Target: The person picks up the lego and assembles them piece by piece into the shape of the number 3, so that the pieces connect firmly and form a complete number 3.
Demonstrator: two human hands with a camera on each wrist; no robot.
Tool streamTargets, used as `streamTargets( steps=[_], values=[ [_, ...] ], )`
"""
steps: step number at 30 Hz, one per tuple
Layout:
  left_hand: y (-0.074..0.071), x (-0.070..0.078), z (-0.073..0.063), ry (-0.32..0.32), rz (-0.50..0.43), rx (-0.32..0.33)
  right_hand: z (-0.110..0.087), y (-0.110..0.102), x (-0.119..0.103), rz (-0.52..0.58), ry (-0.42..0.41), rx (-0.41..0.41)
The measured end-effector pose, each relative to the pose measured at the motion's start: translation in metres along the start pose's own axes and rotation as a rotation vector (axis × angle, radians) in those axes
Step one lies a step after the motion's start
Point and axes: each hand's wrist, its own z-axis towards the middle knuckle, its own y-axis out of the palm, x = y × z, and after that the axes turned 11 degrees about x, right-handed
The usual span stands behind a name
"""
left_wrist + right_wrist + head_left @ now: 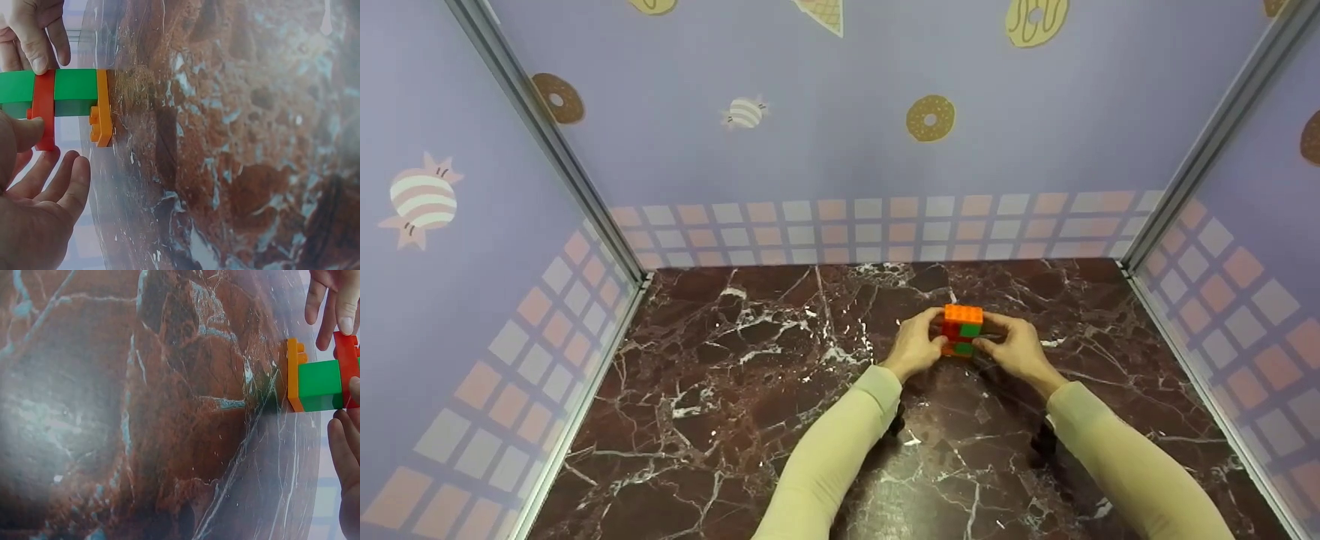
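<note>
A small stack of toy building bricks stands upright on the table between both hands. An orange brick (964, 314) tops it, with a green brick (970, 330) under its right part. Midway up lies a long flat red brick (44, 107), above a lower green brick (319, 382). At the bottom, an orange plate (104, 121) rests on the tabletop, its bare studs showing. My left hand (915, 345) pinches one end of the red brick between thumb and fingers. Its other end is held by my right hand (1018, 349), thumb in front and fingers behind.
The tabletop (720, 420) is dark red marble-patterned, with white veins. Patterned panels enclose it: a back wall (825, 150), a left wall (457, 285) and a right wall (1260, 247), joined by metal corner posts. The stack stands toward the back, right of centre.
</note>
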Motion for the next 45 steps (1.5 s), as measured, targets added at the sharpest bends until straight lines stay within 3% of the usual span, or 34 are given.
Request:
streamTargets(
  steps=[7,9,11,14,16,18,25,30,36,45],
  values=[
    [0.000,-0.008,-0.002,0.043,0.026,0.009,0.001,0.002,-0.002,0.014,-0.005,-0.024],
    [0.013,-0.029,0.004,0.097,0.046,0.042,0.000,0.003,-0.003,0.017,-0.009,-0.024],
    [0.014,-0.032,0.004,0.095,0.043,0.045,0.000,0.004,-0.003,0.021,-0.010,-0.020],
    [0.011,-0.029,0.001,0.062,0.035,0.043,0.000,0.007,-0.004,0.026,-0.013,-0.015],
    [-0.006,-0.009,-0.006,0.007,0.013,0.012,0.000,0.008,-0.005,0.040,-0.015,-0.016],
    [-0.008,-0.006,-0.008,0.002,0.010,0.014,-0.001,0.010,-0.006,0.053,-0.022,-0.014],
    [-0.012,-0.006,-0.011,0.013,0.012,0.029,-0.002,0.015,-0.010,0.091,-0.040,0.000],
    [-0.013,-0.007,-0.012,-0.004,-0.012,0.036,-0.006,0.019,-0.012,0.192,0.016,-0.030],
    [-0.018,-0.005,-0.015,-0.013,-0.058,0.045,-0.008,0.023,-0.018,0.198,0.046,-0.031],
    [-0.024,-0.006,-0.021,-0.023,-0.025,0.101,-0.008,0.030,-0.024,0.338,0.137,-0.087]
  ],
)
